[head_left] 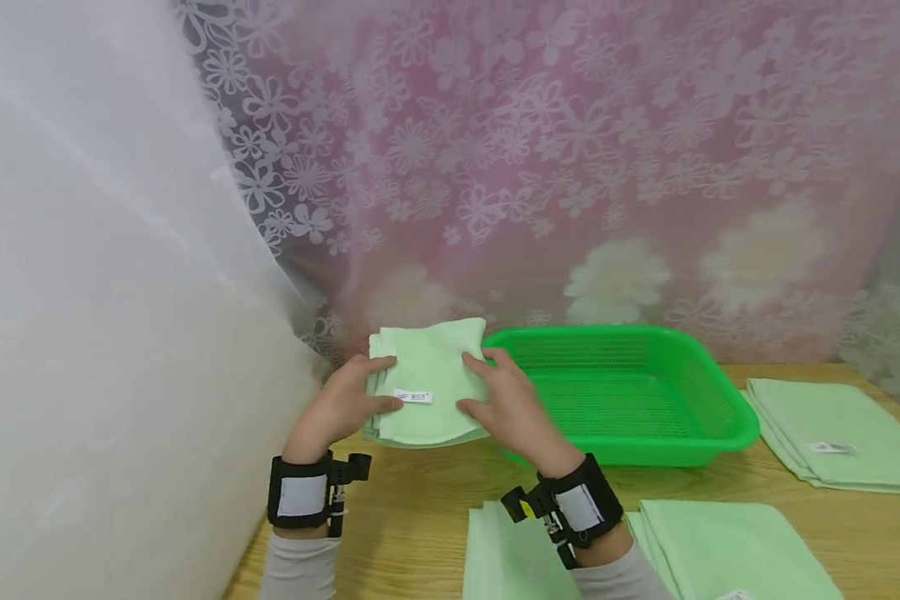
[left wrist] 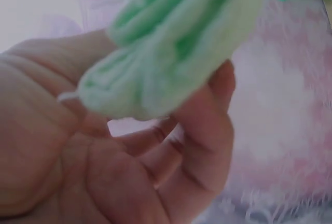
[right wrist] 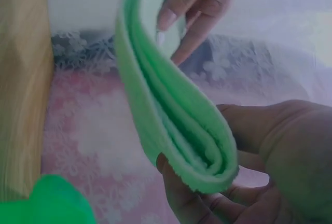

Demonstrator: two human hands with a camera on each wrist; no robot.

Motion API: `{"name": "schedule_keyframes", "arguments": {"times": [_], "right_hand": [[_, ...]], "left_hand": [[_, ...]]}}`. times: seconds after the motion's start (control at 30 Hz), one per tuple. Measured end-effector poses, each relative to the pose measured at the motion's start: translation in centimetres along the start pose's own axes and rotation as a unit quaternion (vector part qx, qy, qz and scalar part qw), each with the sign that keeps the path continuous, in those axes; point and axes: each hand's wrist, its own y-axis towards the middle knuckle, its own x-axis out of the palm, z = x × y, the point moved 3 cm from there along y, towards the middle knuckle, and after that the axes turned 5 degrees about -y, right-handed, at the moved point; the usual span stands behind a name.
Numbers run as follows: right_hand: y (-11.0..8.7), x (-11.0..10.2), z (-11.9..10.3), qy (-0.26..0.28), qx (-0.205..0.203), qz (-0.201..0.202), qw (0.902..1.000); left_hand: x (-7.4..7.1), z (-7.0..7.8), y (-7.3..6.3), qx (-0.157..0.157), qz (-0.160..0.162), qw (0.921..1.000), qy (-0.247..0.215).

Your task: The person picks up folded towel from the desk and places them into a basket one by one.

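Observation:
Both hands hold a folded light green towel (head_left: 431, 367) up in front of the floral curtain, left of the basket. A small white label shows on its front face. My left hand (head_left: 339, 406) grips the left side, and in the left wrist view its fingers curl round the bunched edge of the towel (left wrist: 155, 73). On the opposite side my right hand (head_left: 519, 406) pinches the towel between thumb and fingers. Its folded layers (right wrist: 176, 125) show end-on in the right wrist view, with the left hand (right wrist: 199, 9) beyond.
A green plastic basket (head_left: 630, 454) stands on the wooden table (head_left: 405, 517), right of the held towel. Another folded green towel (head_left: 855, 425) lies to its right. Two more, a towel (head_left: 517, 554) and a labelled towel (head_left: 735, 546), lie at the front. White sheeting (head_left: 120, 333) hangs on the left.

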Motion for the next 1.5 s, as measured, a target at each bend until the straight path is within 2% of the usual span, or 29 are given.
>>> {"name": "schedule_keyframes", "arguments": {"times": [0.33, 0.5, 0.77, 1.0, 1.17, 1.33, 1.5], "right_hand": [[-1.7, -5.1, 4.0, -0.012, 0.042, 0.002, 0.9990], [-3.4, -7.3, 6.3, -0.038, 0.028, 0.018, 0.9987], [-6.5, -11.6, 10.1, -0.079, 0.024, 0.013, 0.9965], [-9.3, -15.5, 12.6, -0.085, 0.060, -0.016, 0.9944], [-9.4, -16.1, 13.6, -0.085, 0.061, -0.021, 0.9943], [-8.8, -15.7, 14.0, -0.085, 0.049, -0.020, 0.9950], [-8.3, -15.2, 14.1, -0.086, 0.055, -0.025, 0.9944]], "left_hand": [[4.5, 4.8, 2.4, 0.009, 0.017, 0.9980, -0.061], [6.6, 7.4, 3.5, 0.025, 0.018, 0.9951, -0.093], [10.4, 11.0, 5.0, 0.063, -0.009, 0.9898, -0.127], [13.6, 14.5, 6.1, 0.085, -0.038, 0.9875, -0.127], [14.4, 15.0, 6.5, 0.076, -0.041, 0.9898, -0.113], [14.6, 14.6, 6.8, 0.068, -0.034, 0.9896, -0.122], [14.5, 14.3, 7.0, 0.066, -0.030, 0.9892, -0.127]]}}
